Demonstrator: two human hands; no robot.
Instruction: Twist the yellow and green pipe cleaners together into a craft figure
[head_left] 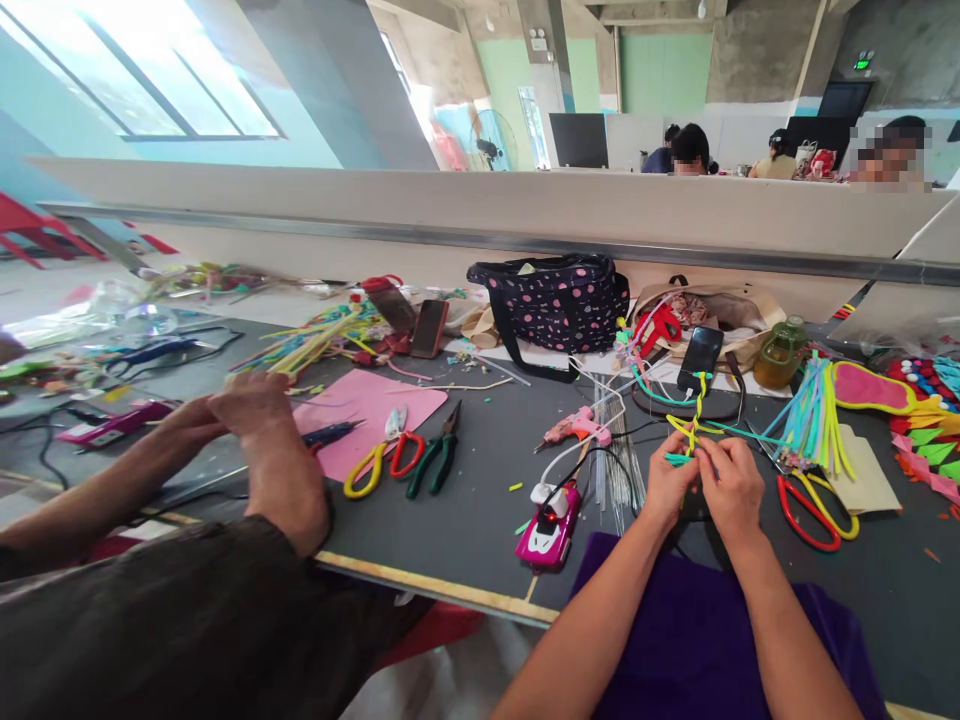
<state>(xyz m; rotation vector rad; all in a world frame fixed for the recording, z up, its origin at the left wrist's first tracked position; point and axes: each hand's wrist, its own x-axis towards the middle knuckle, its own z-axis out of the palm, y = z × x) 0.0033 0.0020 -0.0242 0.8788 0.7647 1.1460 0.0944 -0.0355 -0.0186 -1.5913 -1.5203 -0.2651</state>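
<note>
Two bare hands meet at a craft table, seen from the head camera: the left hand (pixel 667 482) and right hand (pixel 731 487) sit side by side, fingers pinched together on a braid of yellow and teal pipe cleaners (pixel 696 420) that rises toward 12 o'clock from the fingertips. At 3 o'clock lie red-and-yellow scissors (pixel 814 510); at 9 o'clock, a pink glue gun (pixel 576 428) and a pink toy car (pixel 550 530). At far 9 o'clock a co-worker's hands (pixel 259 440) rest on the dark table (pixel 480 500), near green pliers (pixel 436 455).
</note>
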